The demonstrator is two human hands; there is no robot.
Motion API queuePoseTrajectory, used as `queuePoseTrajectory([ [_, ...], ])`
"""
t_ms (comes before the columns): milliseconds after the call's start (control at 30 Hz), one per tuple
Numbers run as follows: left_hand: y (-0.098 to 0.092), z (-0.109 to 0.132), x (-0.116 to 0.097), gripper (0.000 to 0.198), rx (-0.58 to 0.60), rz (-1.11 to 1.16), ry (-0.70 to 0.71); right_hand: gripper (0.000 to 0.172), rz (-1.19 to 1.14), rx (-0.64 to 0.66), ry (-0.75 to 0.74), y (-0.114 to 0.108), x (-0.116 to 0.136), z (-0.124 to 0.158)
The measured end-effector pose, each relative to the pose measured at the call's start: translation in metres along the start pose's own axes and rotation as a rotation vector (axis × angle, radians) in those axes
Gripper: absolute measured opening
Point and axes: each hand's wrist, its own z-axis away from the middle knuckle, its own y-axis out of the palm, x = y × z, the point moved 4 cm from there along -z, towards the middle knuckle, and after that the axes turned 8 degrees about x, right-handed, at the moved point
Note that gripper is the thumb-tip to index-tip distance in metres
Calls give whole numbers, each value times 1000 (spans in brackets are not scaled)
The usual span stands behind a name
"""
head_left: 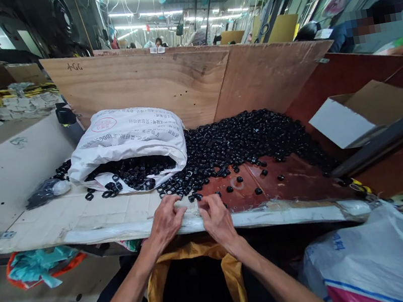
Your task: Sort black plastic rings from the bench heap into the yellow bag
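Note:
A big heap of small black plastic rings [245, 139] covers the middle of the workbench and spills out of a white woven sack [125, 132] lying on its side. My left hand [166, 220] rests near the bench's front edge, fingers curled toward a few rings. Beside it, my right hand [215, 217] has its fingers bent over loose rings at the heap's near fringe. What the fingers hold is hidden. Below both hands hangs a yellow bag [162, 290] with a dark opening.
Plywood boards [145, 83] wall the bench at the back. An open cardboard box [367, 112] sits at right, a white sack [375, 261] stands at lower right, a small black bag [42, 193] lies at left. Another person sits at far right.

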Motion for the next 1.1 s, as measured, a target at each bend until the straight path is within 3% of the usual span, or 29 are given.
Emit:
queuePoseTrajectory([
  [67, 13, -25, 5, 25, -6, -122, 20, 32, 101, 11, -45, 5, -9, -23],
  [167, 25, -42, 18, 23, 0, -181, -26, 30, 157, 52, -79, 16, -22, -39],
  [267, 21, -33, 33, 21, -2, -111, -74, 25, 114, 20, -92, 20, -29, -37],
  [400, 8, -12, 43, 36, -48, -23, -102, 26, -10, -29, -66, 16, -31, -29],
  [600, 11, -14, 31, 37, 24, -157, -111, 16, -131, -22, -129, 12, -24, -25],
  [733, 17, -18, 27, 24, 32, -205, -77, 16, -217, -4, -200, 11, -21, -24],
  [933, 8, -9, 32, 25, 4, 202, -20, 19, -466, 53, -93, 14, -16, -33],
  [1100, -1, -7, 36, 28, 67, 626, -103, 21, -581, 124, -120, 30, 5, -39],
])
